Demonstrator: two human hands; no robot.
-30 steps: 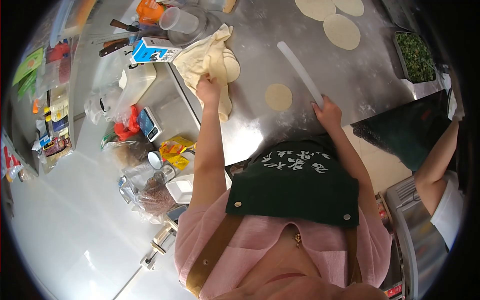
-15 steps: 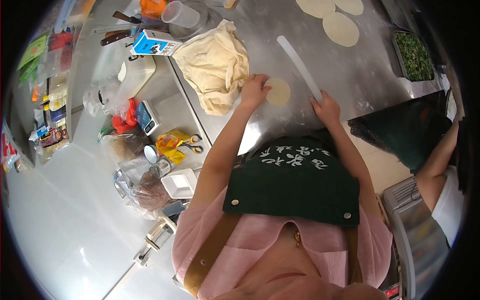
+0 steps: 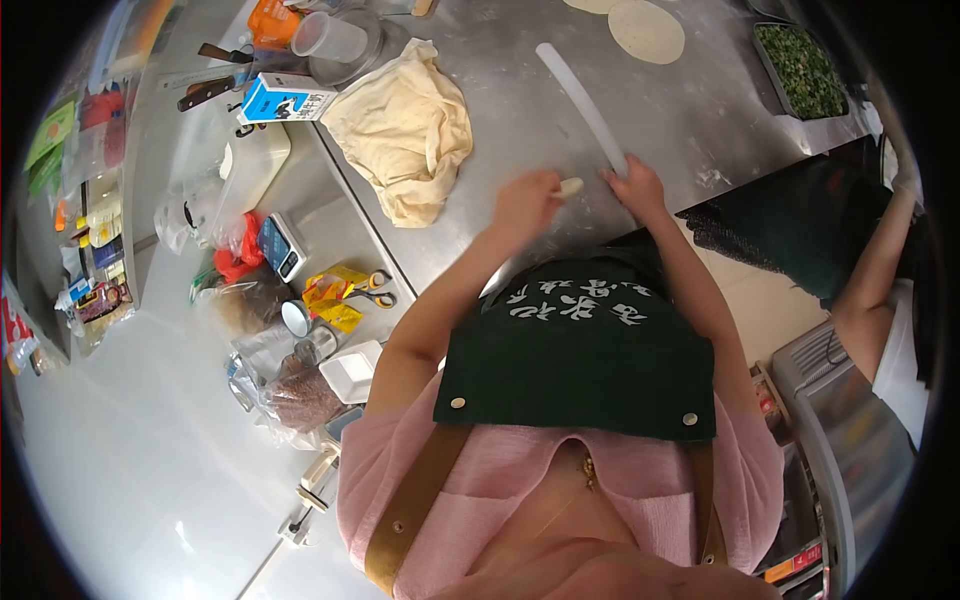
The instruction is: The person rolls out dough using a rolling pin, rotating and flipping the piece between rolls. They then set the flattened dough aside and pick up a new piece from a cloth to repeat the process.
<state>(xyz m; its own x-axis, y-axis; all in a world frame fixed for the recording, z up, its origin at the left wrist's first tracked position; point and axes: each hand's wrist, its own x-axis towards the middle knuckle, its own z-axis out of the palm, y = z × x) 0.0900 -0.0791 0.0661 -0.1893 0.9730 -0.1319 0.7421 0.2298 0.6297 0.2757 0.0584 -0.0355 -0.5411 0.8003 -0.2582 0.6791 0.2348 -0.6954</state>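
Metal counter [image 3: 505, 105]; dough [image 3: 571, 188] in left hand [image 3: 529, 199]; rod [image 3: 580, 104] in right hand [image 3: 637, 189]

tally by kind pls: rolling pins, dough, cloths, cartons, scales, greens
Rolling pin, in the right hand: 1
Flat dough rounds, one cut off by the picture's edge: 2
Dough piece, in the left hand: 1
Cloth: 1
Carton: 1
Scale: 1
Chopped greens, one batch: 1
Total: 8
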